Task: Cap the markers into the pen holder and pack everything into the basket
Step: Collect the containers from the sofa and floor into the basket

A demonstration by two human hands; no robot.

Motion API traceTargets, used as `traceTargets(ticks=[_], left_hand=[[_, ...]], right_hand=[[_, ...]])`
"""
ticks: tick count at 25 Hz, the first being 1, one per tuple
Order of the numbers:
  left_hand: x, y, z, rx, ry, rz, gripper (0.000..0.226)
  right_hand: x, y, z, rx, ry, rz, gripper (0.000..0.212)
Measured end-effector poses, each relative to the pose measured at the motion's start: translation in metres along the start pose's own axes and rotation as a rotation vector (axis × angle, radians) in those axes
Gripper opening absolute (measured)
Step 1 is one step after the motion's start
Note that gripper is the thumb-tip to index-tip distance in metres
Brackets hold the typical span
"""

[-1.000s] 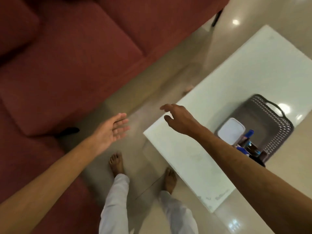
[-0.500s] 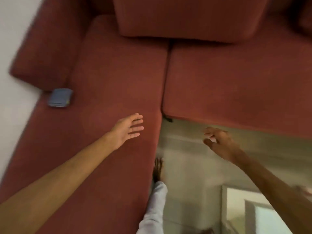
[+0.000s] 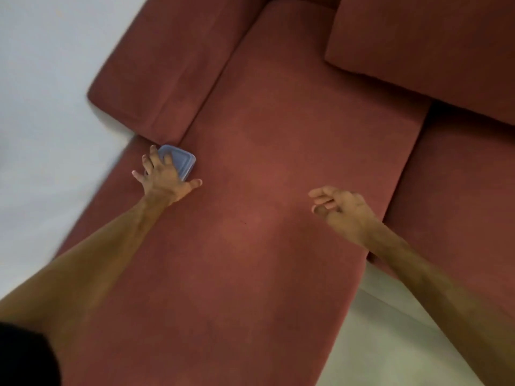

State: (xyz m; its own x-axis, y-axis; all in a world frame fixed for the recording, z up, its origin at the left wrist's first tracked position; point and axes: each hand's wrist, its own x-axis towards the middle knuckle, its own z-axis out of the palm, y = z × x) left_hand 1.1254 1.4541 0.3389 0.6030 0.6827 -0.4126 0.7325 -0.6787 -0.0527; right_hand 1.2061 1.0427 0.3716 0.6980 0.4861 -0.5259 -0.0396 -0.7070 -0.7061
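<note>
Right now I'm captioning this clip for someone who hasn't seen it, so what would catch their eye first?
The left hand, stretched out with fingers spread over a small blue lidded box that lies on the red sofa seat, by the base of the armrest. Next, the right hand hovers, loosely curled and holding nothing, above the seat further right. The sofa fills nearly the whole view.

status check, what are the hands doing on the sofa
Left hand spread flat on blue lid, no grip visible. Right hand loose, holding nothing, above the sofa seat. Nothing in the way.
</note>
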Motion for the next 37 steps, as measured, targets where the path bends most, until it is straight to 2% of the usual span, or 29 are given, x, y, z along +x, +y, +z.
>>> traceTargets(ticks=[2,3,9,12,18,25,30,33,37], left_hand=[[0.016,-0.014,0.013,-0.002,-0.121,-0.037,0.145],[0.020,-0.019,0.019,-0.034,-0.122,-0.040,0.146],[0.029,-0.015,0.030,-0.110,-0.006,-0.130,0.139],[0.000,0.005,0.036,-0.235,0.088,-0.081,0.127],[-0.146,0.085,0.084,-0.344,-0.014,0.423,0.122],[-0.377,0.209,0.145,-0.124,-0.185,1.250,0.120],[-0.560,0.266,0.184,0.004,-0.421,1.507,0.122],[-0.677,0.294,0.211,0.064,-0.510,1.683,0.119],[-0.841,0.321,0.251,0.131,-0.598,1.897,0.116]], right_hand=[[0.012,-0.002,0.012,-0.010,-0.018,0.000,0.029],[0.013,-0.003,0.018,-0.018,-0.039,0.001,0.029],[-0.024,0.022,0.026,0.029,-0.098,0.098,0.029],[-0.054,0.046,0.014,0.117,-0.068,0.166,0.030],[-0.158,0.122,-0.015,0.347,0.204,0.319,0.019],[-0.367,0.252,-0.025,0.787,0.578,0.556,0.017],[-0.543,0.322,0.022,0.909,0.627,0.606,0.017],[-0.654,0.356,0.051,1.051,0.704,0.641,0.024],[-0.790,0.403,0.097,1.287,0.828,0.650,0.063]])
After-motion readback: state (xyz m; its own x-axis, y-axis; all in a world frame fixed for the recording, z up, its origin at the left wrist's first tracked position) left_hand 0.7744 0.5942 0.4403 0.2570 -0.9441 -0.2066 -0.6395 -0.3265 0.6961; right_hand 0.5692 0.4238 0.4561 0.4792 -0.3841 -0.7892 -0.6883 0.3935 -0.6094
